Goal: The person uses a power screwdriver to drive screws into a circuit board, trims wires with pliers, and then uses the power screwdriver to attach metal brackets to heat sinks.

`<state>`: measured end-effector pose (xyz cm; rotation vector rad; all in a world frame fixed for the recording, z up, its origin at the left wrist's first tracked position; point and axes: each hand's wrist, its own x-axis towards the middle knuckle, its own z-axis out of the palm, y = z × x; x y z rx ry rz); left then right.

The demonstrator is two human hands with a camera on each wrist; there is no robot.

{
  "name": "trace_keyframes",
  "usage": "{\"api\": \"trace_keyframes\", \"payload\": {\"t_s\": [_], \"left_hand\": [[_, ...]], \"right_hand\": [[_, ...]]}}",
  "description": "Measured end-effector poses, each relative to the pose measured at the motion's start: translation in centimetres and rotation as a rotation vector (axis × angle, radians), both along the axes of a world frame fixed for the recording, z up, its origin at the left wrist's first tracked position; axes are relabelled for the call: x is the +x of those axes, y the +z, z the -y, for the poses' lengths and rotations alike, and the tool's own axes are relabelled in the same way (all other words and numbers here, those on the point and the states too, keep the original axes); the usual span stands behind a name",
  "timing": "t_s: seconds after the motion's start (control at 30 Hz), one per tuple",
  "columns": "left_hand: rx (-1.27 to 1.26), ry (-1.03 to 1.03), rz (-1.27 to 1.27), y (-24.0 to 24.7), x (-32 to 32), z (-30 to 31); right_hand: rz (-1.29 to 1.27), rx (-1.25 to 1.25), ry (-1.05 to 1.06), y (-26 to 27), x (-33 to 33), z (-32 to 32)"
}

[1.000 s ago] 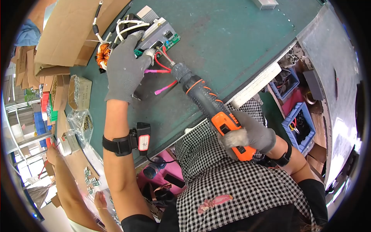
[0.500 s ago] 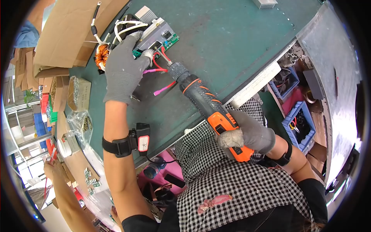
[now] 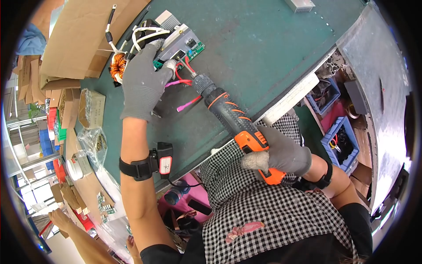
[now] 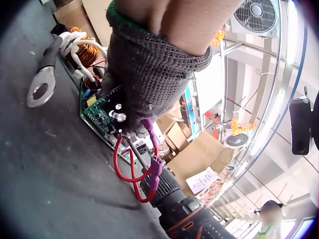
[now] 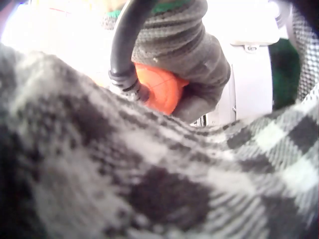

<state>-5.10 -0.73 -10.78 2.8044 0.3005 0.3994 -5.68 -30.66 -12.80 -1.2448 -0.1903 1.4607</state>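
Observation:
My gloved left hand [image 3: 144,83] holds a green circuit board [image 3: 198,48] with a grey heat sink [image 3: 181,38], its thumb near the board's front edge. The gloved right hand [image 3: 285,152] grips an orange and black power screwdriver [image 3: 228,115] by its rear part. Its bit [image 3: 188,67] slants up to the board beside the left thumb. Red wires [image 4: 135,180] with purple connectors [image 4: 156,172] loop around the bit. A copper coil [image 3: 118,66] and white cables [image 3: 147,35] lie left of the board. In the right wrist view, checked cloth covers most of the screwdriver.
A cardboard sheet [image 3: 88,35] borders the green bench [image 3: 263,48] on the left. Another heat sink [image 3: 300,5] lies at the far edge. Blue bins [image 3: 340,145] sit below at right. Another person's arm [image 3: 79,237] reaches in at lower left.
The screwdriver's rear end has shifted slightly left, its bit still at the board. My left hand keeps its hold. The other person's arm has moved lower at the left.

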Motion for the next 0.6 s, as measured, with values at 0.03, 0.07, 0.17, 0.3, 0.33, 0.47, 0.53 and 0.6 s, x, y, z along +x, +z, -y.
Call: {"api": "trace_keyframes", "payload": {"t_s": [0.03, 0.07, 0.17, 0.3, 0.33, 0.47, 0.53, 0.6], "left_hand": [[0.002, -0.007, 0.009, -0.2, 0.0, -0.2], [0.004, -0.013, 0.016, -0.3, -0.1, -0.3], [0.001, 0.012, -0.009, -0.1, -0.1, -0.1], [0.010, 0.015, -0.011, -0.1, -0.1, -0.1], [0.005, 0.019, -0.013, -0.2, -0.1, -0.1], [-0.109, 0.021, -0.039, 0.0, -0.1, -0.3], [-0.061, 0.018, -0.046, 0.6, -0.4, 0.3], [-0.058, -0.013, -0.045, 1.0, -0.5, 0.4]], "right_hand": [[-0.007, -0.005, -0.007, 0.2, 0.0, -0.1], [-0.002, -0.012, -0.002, 0.2, 0.0, 0.0], [-0.007, -0.018, 0.014, 0.0, 0.0, 0.0], [0.007, 0.047, 0.027, -0.7, 0.1, 0.3], [0.030, 0.072, 0.029, -1.0, 0.1, 0.4], [-0.189, 0.172, -0.111, -2.5, -1.1, 0.7], [-0.218, 0.231, -0.120, -3.4, -0.7, 1.3], [-0.261, 0.158, -0.070, -2.8, 0.0, 1.6]]}}
